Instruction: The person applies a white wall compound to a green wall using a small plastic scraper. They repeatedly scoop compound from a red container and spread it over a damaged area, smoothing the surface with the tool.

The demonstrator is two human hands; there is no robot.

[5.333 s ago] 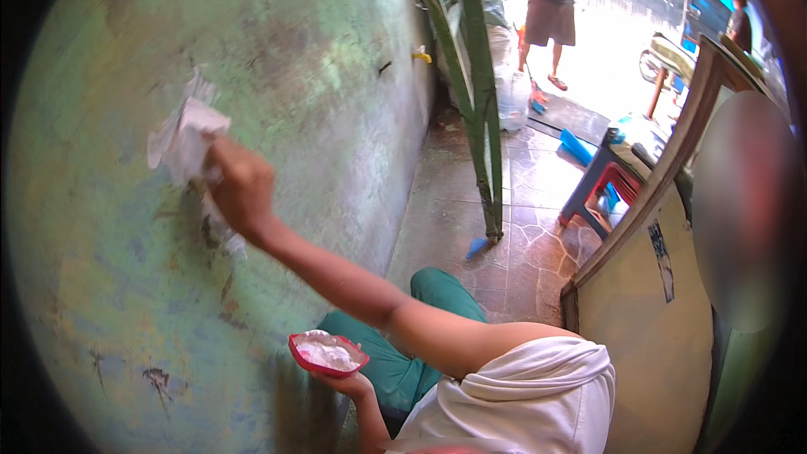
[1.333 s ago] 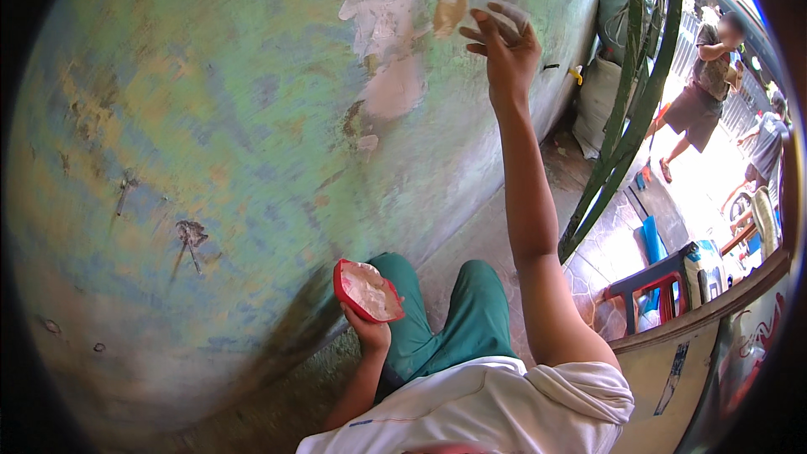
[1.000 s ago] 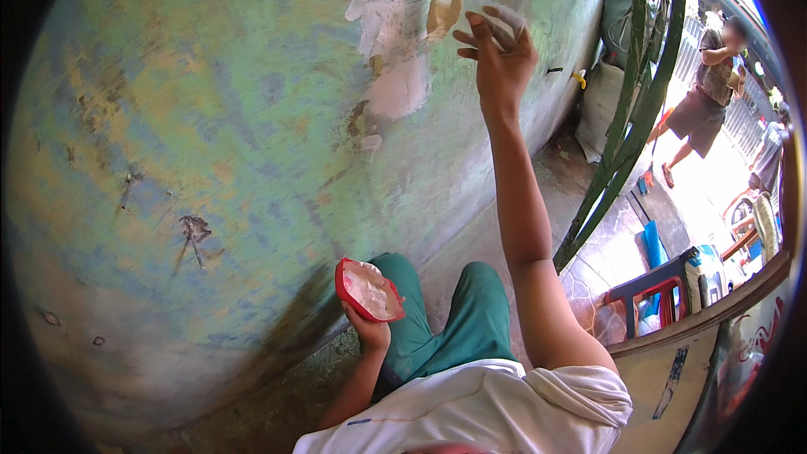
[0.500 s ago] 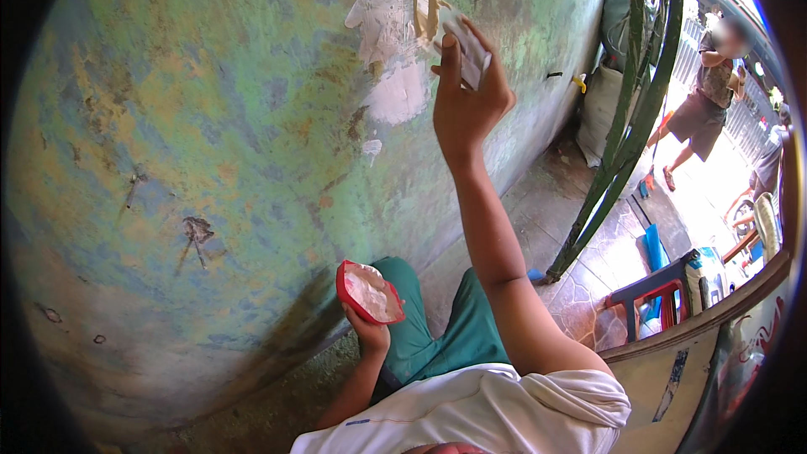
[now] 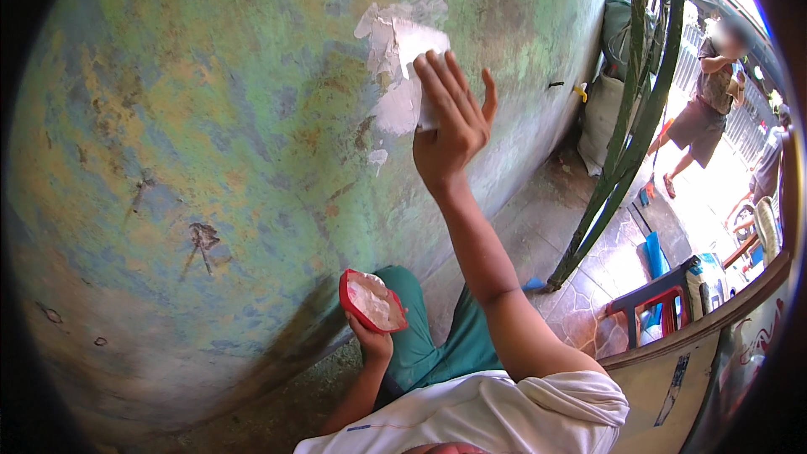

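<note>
My right hand is raised against the wall, fingers laid over a flat white putty spreader. Its far edge is hard to tell from the white putty patch it presses on. The patch is rough and uneven at its upper left, smoother lower down, with a small separate dab below. Low by my knee, my left hand grips a red tub from beneath. Whitish putty fills the tub, which is tilted so its open side shows.
Dark green poles lean at the right, before a white sack. A yellow tap juts from the wall. Stacked plastic stools stand at lower right, beside a curved wooden edge. Another person stands outside, beyond the poles.
My right hand has come down and slightly left across the patch, its fingers now flattened over the spreader. The tan putty-smeared face seen before is turned out of sight. The tub stays nearly still.
</note>
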